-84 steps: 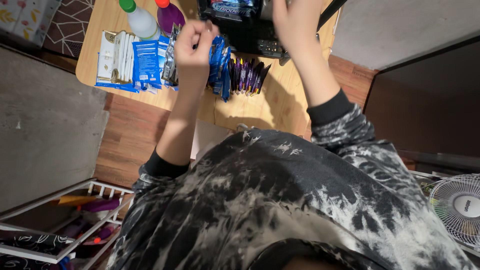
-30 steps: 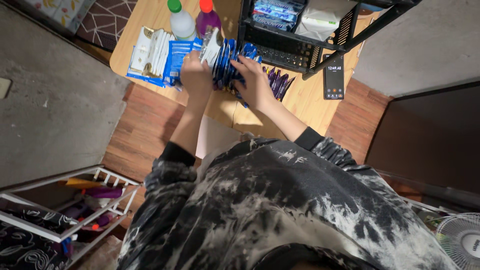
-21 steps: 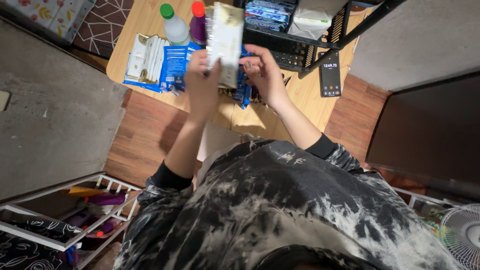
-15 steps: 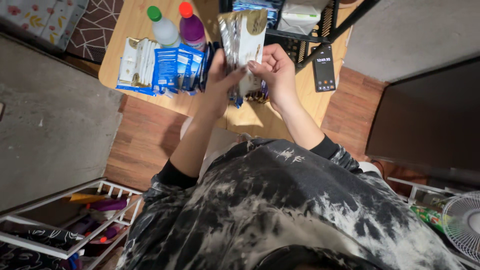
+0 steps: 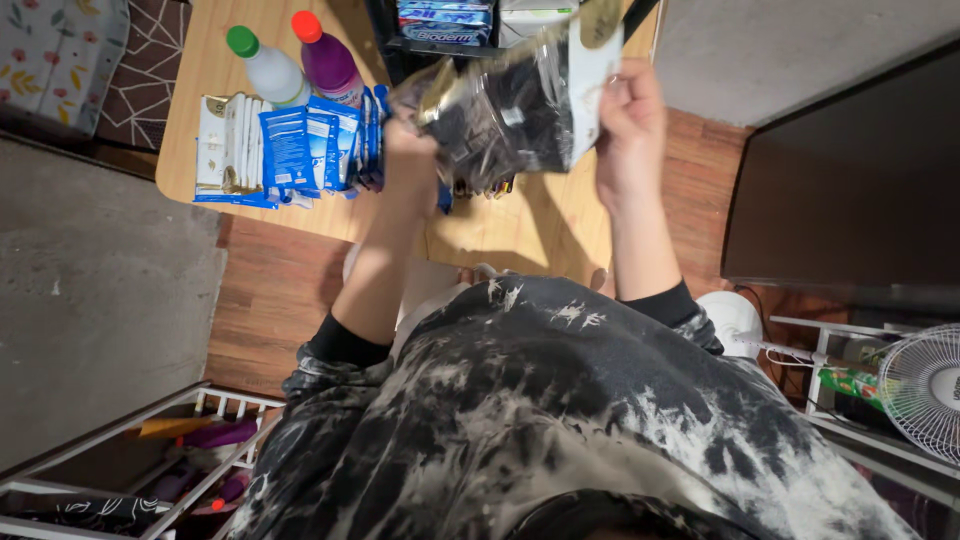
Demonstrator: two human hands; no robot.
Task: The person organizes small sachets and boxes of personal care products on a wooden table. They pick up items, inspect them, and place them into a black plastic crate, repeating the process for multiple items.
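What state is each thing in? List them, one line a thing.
Left hand: raised, grip shut on the packets.
Right hand: raised, grip shut on the packets.
Packets: lifted off the table, held between both hands.
Blue sachets: in a row on the table.
Green-capped bottle: upright, capped.
Red-capped bottle: upright, capped.

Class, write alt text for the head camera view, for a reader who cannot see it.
Both hands, the left hand and the right hand, hold up a bundle of silvery sachets above a wooden table. On the table lie blue and white sachets beside a green-capped bottle and a purple bottle with a red cap.
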